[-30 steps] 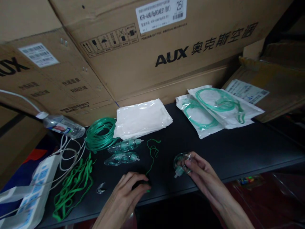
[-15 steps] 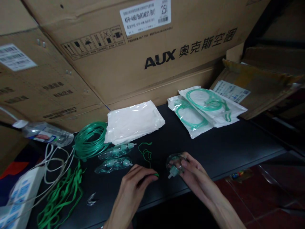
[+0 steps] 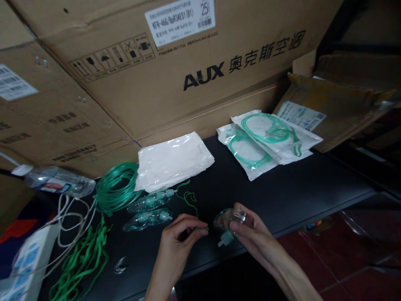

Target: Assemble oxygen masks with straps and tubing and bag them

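My right hand (image 3: 247, 234) holds a clear plastic mask (image 3: 226, 221) with a pale green connector, just above the black table (image 3: 313, 192) near its front edge. My left hand (image 3: 177, 236) pinches the end of a thin green elastic cord (image 3: 188, 196), which trails back across the table toward the clear masks. The cord's end sits close to the mask in my right hand. Two more clear masks (image 3: 148, 207) lie to the left of my left hand.
A coil of green tubing (image 3: 115, 189), loose green straps (image 3: 81, 261), empty clear bags (image 3: 173, 161), sealed packs with green tubing (image 3: 266, 140), a water bottle (image 3: 56, 184), a white power strip (image 3: 21, 267) with cables. Large cardboard boxes (image 3: 188, 62) stand behind the table.
My left hand has lifted off the table with the cord's end and moved right, toward the mask. The view has shifted to the right.
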The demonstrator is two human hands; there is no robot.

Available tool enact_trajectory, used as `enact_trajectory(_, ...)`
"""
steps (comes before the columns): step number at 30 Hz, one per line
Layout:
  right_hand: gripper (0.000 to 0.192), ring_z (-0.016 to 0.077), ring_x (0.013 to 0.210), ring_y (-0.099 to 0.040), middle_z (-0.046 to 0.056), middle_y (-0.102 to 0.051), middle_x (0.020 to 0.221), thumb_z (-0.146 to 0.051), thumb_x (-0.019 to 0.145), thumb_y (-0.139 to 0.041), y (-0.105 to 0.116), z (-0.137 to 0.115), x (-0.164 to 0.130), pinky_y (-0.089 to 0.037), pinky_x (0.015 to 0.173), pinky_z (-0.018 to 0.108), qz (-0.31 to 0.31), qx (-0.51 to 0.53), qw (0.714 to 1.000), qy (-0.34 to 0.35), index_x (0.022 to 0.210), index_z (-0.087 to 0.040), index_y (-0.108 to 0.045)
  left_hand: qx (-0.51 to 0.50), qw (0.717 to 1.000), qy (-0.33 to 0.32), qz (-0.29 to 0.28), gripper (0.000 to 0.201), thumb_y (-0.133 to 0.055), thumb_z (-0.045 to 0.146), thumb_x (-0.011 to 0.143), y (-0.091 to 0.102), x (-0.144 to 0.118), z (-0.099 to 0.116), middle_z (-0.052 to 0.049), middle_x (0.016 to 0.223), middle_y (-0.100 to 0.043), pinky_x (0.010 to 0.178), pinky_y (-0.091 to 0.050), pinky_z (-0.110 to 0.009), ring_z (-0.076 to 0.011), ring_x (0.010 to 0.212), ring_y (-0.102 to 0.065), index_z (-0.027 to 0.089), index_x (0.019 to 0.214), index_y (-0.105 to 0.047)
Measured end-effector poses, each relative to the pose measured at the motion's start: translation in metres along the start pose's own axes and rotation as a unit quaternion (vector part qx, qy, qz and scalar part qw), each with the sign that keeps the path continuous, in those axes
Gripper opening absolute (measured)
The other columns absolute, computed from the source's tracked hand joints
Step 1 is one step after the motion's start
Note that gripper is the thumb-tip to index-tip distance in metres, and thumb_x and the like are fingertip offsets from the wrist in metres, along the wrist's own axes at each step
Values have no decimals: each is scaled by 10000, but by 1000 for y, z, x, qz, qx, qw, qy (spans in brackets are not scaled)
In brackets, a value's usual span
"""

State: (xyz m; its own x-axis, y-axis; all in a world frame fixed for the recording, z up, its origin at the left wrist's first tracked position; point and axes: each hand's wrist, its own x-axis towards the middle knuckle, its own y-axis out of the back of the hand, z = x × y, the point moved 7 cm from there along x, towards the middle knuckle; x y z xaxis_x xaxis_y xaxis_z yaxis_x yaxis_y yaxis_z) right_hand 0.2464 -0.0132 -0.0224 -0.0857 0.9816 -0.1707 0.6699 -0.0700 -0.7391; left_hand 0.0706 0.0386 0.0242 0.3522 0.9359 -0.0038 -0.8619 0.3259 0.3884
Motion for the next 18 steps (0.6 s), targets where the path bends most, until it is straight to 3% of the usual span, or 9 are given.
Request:
enact_trajectory(4,229,174,880,-652,16,-726,868,-285,800,-883,-12,3,-6,-440,813,297,-16,-3,1000,-12,846,-198,-676,-36,999,0,40,134,-789,260,817,3,0,5,-31,891,-716,674,-504,-223,-167,802,-673,211,707,-730)
enact_trajectory(7,295,196,906,-661,56,-748,925,-373,781,-891,-19,3,-10,-452,817,316,-31,-34,999,-22,936,-181,-731,-81,996,30,18,208,-741,254,865,-3,-1,3,-42,903,-776,725,-537,-238,-178,849,-719,205,700,-623)
enact_trajectory(10,330,210,922,-649,70,-744,950,-429,781,-879,-21,-2,-14,-454,822,330,-27,-85,996,-21,964,-178,-765,-118,992,49,3,243,-743,246,864,-6,-2,4,-23,811,-793,709,-550,-236,-167,766,-734,209,693,-575)
enact_trajectory(14,281,185,929,-609,32,-696,982,-397,780,-886,-19,-6,-17,-427,813,306,-11,-141,990,-26,957,-215,-768,-81,996,35,4,108,-815,255,812,-2,0,10,8,685,-762,577,-502,-189,-141,623,-696,212,736,-752)
enact_trajectory(16,259,187,949,-597,30,-679,1012,-391,788,-881,-21,-8,-18,-419,818,308,-18,-152,988,-26,945,-222,-763,-47,999,-16,-12,13,-825,255,818,0,2,19,13,659,-749,549,-478,-185,-132,594,-668,253,817,-837)
enact_trajectory(18,242,187,951,-592,27,-669,1012,-378,797,-874,-23,-9,-19,-418,821,314,-25,-152,988,-25,946,-228,-756,-25,997,-70,-22,85,-798,246,860,1,2,28,5,702,-766,585,-499,-198,-142,635,-676,293,892,-861)
